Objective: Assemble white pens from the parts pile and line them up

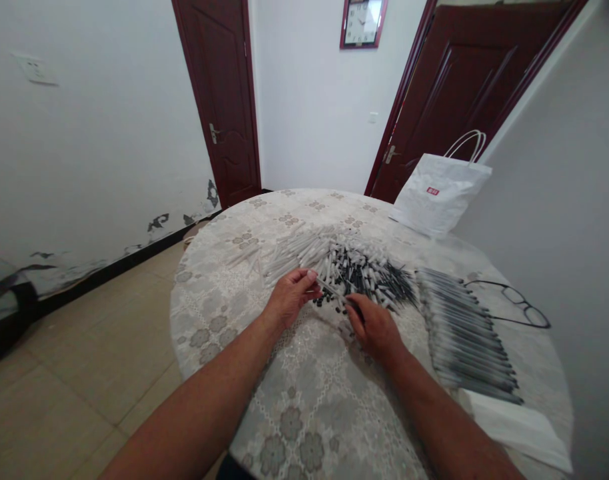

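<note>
A thin pale pen barrel (329, 288) spans the gap between my two hands, just above the table. My left hand (294, 293) pinches its left end between thumb and fingertips. At its other end, the fingers of my right hand (374, 327) are closed around the tip, which they partly hide. Right behind the hands lies a loose heap of white pen tubes (299, 250), mixed on its right with black and white pen parts (359, 270). Small black caps (318, 302) are scattered at the near edge of the heap.
The round table has a patterned lace tablecloth (284, 413). To the right, many pens (469, 333) lie in a neat row, with eyeglasses (527, 310) beside them. A white packet (519, 427) lies nearer. A white paper bag (439, 193) stands at the back right.
</note>
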Tool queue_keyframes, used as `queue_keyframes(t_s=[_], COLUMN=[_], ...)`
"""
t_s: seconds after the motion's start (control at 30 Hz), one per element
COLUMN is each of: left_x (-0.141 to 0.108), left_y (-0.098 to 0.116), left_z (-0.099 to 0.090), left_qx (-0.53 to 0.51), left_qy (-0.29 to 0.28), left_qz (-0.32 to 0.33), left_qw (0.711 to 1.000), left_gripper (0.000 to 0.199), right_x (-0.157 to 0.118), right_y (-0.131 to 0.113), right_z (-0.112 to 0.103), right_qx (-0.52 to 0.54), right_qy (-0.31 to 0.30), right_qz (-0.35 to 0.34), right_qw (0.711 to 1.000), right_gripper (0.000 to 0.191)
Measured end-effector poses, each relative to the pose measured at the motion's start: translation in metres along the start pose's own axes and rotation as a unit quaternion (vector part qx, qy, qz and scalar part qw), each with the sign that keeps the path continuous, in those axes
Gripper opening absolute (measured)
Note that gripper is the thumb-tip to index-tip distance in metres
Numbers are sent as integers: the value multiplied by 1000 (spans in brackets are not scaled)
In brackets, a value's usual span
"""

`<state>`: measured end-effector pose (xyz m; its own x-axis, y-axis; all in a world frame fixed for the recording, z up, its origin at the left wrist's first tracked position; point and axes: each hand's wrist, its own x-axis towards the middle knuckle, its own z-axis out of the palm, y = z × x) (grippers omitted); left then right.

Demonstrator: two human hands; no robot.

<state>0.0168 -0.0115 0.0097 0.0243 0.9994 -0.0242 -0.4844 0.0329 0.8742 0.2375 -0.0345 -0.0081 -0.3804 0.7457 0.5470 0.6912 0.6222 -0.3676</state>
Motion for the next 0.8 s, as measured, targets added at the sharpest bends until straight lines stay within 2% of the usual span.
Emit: queue_keyframes(t_s=[0.13,0.27,0.4,0.57,0.63,0.67,0.8], left_x=[-1,-1,1,1,0,-1,-3], left_y=[1,0,-4,-6,-5,-5,-3], left_z=[-1,-2,-6,-7,-6,-6,-3], left_qx=[2,1,6,2,-1,0,8], left_qy=[-17,-36,-37,-44,-44,-43,-43], left_qz=[-5,-14,-22,-31,-35,-36,-39], left_qw=[1000,999,999,999,998,998,998], left_gripper=[36,36,34,32,31,30,30], right_x=[0,0,0,4,5,5,5], right_y=[-3,-8,-17,-26,-26,-25,-18], right_z=[3,2,-4,-11,-10,-8,-1], right_qx=[-18,-20,19,143,225,276,455], right_qy=[0,-4,-33,-53,-70,-83,-131], right_qz=[-34,-35,9,109,173,210,323], right_qw=[999,999,999,982,956,934,819], right_gripper=[28,28,25,19,20,21,27])
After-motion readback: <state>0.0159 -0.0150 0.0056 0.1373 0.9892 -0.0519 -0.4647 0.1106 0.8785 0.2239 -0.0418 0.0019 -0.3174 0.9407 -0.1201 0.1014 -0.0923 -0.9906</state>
